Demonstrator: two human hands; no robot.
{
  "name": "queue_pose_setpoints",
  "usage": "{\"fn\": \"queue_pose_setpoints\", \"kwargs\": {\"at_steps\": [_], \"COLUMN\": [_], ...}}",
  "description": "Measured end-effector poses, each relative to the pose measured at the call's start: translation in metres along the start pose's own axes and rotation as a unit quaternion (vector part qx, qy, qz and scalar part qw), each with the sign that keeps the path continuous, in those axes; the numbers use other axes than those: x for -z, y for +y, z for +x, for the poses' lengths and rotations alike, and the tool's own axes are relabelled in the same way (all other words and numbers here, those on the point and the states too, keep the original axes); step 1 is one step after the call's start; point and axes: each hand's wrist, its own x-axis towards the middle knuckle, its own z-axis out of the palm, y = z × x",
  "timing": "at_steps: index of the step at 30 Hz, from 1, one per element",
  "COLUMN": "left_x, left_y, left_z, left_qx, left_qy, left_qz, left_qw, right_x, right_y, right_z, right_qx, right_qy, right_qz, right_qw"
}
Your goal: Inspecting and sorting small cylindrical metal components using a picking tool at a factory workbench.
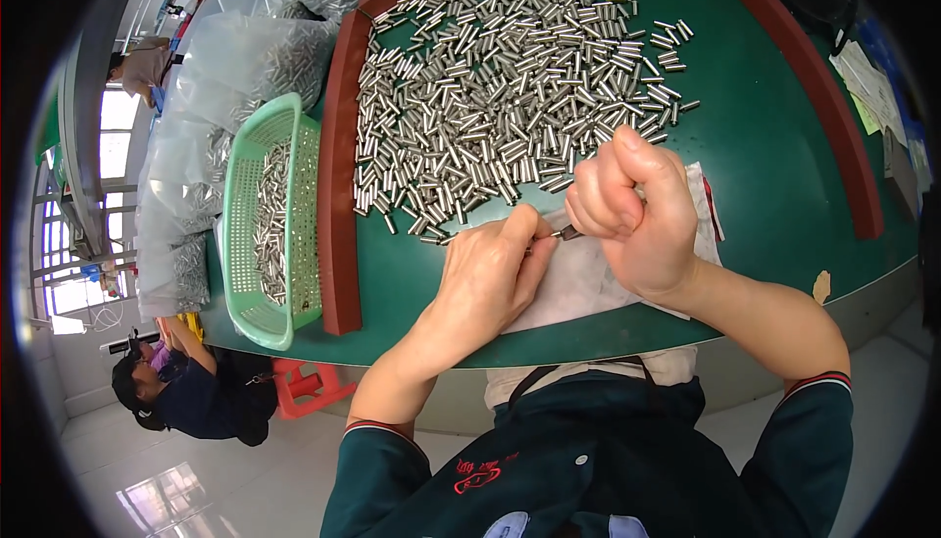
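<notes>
Several loose metal pins (500,77), short, shiny and cylindrical, lie heaped across the green tabletop (755,156). My left hand (487,269) is closed in a pinch near the heap's front edge, apparently around one small metal pin whose body is mostly hidden by the fingers. Just to its right, my right hand (642,210) makes a fist around a slim tool. Only the tool's dark metal tip (569,232) shows, pointing at the left fingertips; its handle is hidden. A whitish cloth (564,293) lies beneath both hands.
Dark red rails (340,175) border the heap on the left, back and right. Left of them stands a light green basket (235,244) with pins inside. Clear plastic bags (211,77) of metal parts line the far left. Another person (196,391) and a red stool (304,386) are at lower left.
</notes>
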Motion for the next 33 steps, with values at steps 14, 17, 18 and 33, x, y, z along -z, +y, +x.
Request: {"fn": "queue_pose_setpoints", "kwargs": {"at_steps": [14, 17, 18, 33], "left_x": [-0.005, -0.004, -0.004, -0.008], "left_y": [0.001, 0.001, 0.001, 0.005], "left_z": [-0.001, -0.001, -0.001, -0.005], "left_qx": [0.011, 0.004, -0.002, 0.026], "left_qy": [0.042, 0.049, 0.053, 0.058], "left_qz": [-0.031, -0.031, -0.038, -0.039], "left_qw": [0.999, 0.998, 0.998, 0.997], "right_x": [-0.005, -0.008, -0.010, -0.010], "right_y": [0.005, 0.007, 0.008, 0.002], "right_z": [-0.007, -0.010, -0.011, 0.002], "right_qx": [0.037, 0.050, 0.058, 0.038], "right_qy": [-0.010, -0.014, -0.009, 0.009], "right_qz": [-0.061, -0.102, -0.112, -0.082], "right_qw": [0.997, 0.993, 0.992, 0.996]}}
